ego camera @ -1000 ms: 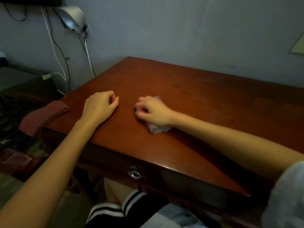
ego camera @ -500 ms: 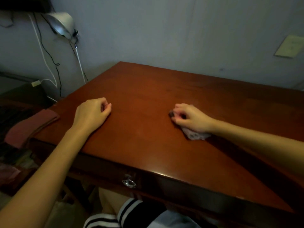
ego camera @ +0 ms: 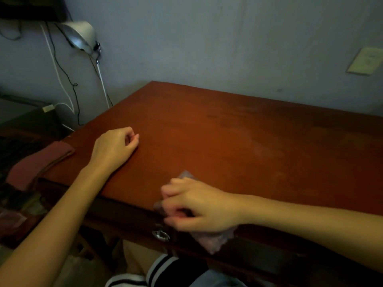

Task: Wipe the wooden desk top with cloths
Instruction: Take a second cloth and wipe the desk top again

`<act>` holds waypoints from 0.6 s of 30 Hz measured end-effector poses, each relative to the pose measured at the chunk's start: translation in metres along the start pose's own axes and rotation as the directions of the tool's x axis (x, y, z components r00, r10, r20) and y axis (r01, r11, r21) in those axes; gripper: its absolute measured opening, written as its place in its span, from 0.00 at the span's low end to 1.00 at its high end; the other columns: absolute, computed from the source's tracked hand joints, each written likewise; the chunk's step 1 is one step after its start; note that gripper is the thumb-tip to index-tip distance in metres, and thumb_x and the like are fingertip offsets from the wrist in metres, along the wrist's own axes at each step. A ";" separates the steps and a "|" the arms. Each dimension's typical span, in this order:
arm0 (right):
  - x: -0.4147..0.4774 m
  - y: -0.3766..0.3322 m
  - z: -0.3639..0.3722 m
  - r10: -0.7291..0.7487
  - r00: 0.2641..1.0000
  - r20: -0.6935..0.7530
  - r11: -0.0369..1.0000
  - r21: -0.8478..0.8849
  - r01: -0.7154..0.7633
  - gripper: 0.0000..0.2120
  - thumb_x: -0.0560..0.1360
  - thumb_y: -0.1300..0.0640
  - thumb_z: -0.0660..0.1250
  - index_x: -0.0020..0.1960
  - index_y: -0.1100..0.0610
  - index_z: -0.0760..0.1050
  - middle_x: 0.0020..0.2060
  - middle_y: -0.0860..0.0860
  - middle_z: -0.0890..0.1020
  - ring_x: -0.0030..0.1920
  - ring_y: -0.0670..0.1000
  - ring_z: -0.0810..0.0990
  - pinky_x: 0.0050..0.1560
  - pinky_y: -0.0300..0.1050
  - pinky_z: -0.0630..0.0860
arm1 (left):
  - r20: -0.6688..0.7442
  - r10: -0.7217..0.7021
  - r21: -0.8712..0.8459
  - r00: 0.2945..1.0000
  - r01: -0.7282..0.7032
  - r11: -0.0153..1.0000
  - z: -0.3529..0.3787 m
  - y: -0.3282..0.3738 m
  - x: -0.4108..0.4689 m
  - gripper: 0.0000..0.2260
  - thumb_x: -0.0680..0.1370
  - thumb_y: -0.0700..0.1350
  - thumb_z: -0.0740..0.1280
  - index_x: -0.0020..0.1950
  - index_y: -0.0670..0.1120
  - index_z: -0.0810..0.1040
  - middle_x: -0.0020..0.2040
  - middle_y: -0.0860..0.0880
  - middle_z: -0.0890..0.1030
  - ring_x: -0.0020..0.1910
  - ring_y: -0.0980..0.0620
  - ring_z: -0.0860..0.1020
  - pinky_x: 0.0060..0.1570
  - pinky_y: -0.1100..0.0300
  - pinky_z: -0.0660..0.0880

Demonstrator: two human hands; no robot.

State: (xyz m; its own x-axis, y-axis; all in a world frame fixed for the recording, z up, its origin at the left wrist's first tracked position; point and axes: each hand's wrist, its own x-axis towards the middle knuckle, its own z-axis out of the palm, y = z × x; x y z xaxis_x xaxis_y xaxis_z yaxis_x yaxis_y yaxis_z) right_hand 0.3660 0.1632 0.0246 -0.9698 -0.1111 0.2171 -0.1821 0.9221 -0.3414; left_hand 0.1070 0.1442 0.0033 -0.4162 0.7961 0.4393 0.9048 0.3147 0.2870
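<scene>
A silver-shaded lamp [ego camera: 79,36] sits high to my left against the grey wall [ego camera: 207,38], its shade tilted and a white stem running down from it. Black and white cables [ego camera: 74,84] trail down the wall beside it, with a white plug [ego camera: 48,108] low at their left. Far to my right, a pale switch plate [ego camera: 365,61] is fixed to the same wall. Dark clothing with white stripes [ego camera: 165,268] covers my lap.
</scene>
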 end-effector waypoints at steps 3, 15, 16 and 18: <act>-0.032 0.037 -0.022 0.103 0.995 0.002 0.995 0.018 -0.103 0.14 0.76 0.61 0.66 0.37 0.50 0.65 0.38 0.48 0.68 0.41 0.47 0.66 0.45 0.40 0.62 | 0.017 0.014 0.004 1.000 -0.014 1.000 0.000 0.000 0.001 0.11 0.79 0.53 0.61 0.39 0.51 0.74 0.31 0.53 0.74 0.32 0.53 0.74 0.33 0.55 0.73; 0.021 0.238 -0.081 0.723 0.600 -0.342 0.583 -0.162 -0.796 0.11 0.78 0.53 0.60 0.38 0.55 0.71 0.43 0.59 0.79 0.48 0.60 0.78 0.43 0.49 0.70 | -0.004 0.019 0.024 1.000 -0.019 1.000 0.001 0.002 0.002 0.11 0.79 0.52 0.62 0.38 0.51 0.73 0.30 0.54 0.74 0.31 0.53 0.73 0.32 0.55 0.74; 0.037 0.226 -0.072 0.681 0.666 -0.306 0.644 -0.183 -0.743 0.10 0.78 0.54 0.60 0.39 0.55 0.71 0.43 0.59 0.78 0.48 0.59 0.78 0.45 0.49 0.70 | -0.006 0.021 0.028 1.000 -0.020 0.999 0.001 0.002 0.002 0.11 0.79 0.52 0.62 0.38 0.51 0.73 0.30 0.54 0.73 0.31 0.53 0.73 0.32 0.56 0.73; 0.055 0.188 -0.051 0.546 0.810 -0.214 0.789 -0.194 -0.583 0.10 0.78 0.54 0.61 0.39 0.56 0.73 0.42 0.56 0.76 0.45 0.56 0.76 0.47 0.49 0.70 | 0.001 0.014 0.028 1.000 -0.014 1.000 0.001 0.002 0.002 0.11 0.79 0.52 0.62 0.38 0.51 0.73 0.30 0.54 0.73 0.30 0.54 0.73 0.31 0.57 0.72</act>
State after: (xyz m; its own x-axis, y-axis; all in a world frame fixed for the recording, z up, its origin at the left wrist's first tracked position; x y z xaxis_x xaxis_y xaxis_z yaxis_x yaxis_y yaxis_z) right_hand 0.2867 0.3490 0.0187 -0.8502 0.4928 0.1852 0.4531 0.8641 -0.2190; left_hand 0.1079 0.1466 0.0038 -0.4036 0.8006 0.4428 0.9126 0.3178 0.2573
